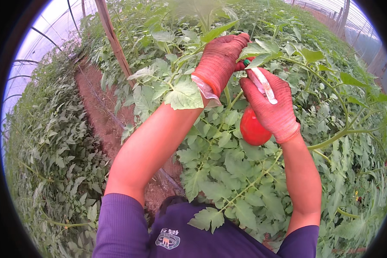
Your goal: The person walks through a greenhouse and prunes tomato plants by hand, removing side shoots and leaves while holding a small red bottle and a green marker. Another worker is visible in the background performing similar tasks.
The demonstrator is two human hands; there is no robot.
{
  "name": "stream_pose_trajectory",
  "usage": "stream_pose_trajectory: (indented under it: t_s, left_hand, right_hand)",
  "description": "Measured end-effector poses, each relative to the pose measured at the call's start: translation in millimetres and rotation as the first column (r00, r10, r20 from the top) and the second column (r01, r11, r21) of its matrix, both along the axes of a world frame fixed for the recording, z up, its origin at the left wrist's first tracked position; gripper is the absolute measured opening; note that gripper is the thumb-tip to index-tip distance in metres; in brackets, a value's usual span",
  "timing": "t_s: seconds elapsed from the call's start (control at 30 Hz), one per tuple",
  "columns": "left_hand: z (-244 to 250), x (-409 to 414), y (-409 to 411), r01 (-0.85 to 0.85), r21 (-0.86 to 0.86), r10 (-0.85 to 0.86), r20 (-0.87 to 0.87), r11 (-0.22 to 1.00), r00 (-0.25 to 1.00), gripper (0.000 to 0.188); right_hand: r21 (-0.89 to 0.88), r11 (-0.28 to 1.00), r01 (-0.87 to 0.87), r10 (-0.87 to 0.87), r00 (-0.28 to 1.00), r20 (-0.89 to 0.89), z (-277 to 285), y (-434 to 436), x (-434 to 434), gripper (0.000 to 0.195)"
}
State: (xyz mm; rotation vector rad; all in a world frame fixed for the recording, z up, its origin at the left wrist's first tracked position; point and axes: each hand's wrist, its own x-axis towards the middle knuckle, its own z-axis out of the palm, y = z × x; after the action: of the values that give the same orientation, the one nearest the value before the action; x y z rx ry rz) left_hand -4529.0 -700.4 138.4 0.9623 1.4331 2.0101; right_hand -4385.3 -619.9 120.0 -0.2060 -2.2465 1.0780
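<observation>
Both my hands wear red knit gloves and are raised among tomato plants. My right hand [271, 108] grips a slim white tool [262, 82], which slants up and left across its fingers. A small green piece [246, 62] shows at the tool's upper end, beside my left hand. Below my right palm hangs a smooth, red rounded object [254, 127]; its link to the hand or tool is hidden. My left hand [224, 59] is bent at the upper stems, its fingertips partly behind a tomato leaf [259, 53]. Whether those fingers pinch anything is hidden. Thin clear plastic [208, 92] pokes out of the left cuff.
A wooden pole [114, 38] leans at upper left. Beside it runs a bare soil path [96, 96] with a thin dark hose [116, 117]. Dense tomato foliage [238, 161] surrounds me, and a long bent stem [338, 133] arches at right. Plastic greenhouse walls [367, 45] stand beyond.
</observation>
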Motion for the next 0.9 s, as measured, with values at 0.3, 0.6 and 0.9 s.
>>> stream_pose_trajectory:
  t_s: [0.3,0.6,0.9]
  left_hand:
    - [-9.2,-1.8,17.6,0.099,0.067,-0.102,0.041,0.993,0.994,0.036]
    - [-160.5,-9.3,-184.8,-0.043,-0.093,-0.041,-0.746,0.995,0.665,0.041]
    - [-425.5,-210.3,-426.9,-0.589,-0.751,0.335,-0.495,0.299,0.802,0.016]
  right_hand:
    - [-0.006,0.997,-0.082,0.082,0.996,-0.037,-12.3,0.5,5.0,0.011]
    - [0.203,0.978,-0.051,-0.013,0.953,0.303,-26.6,-81.4,41.5,0.025]
    - [-0.037,0.971,-0.236,0.235,0.917,0.323,-85.7,-208.9,-63.8,0.038]
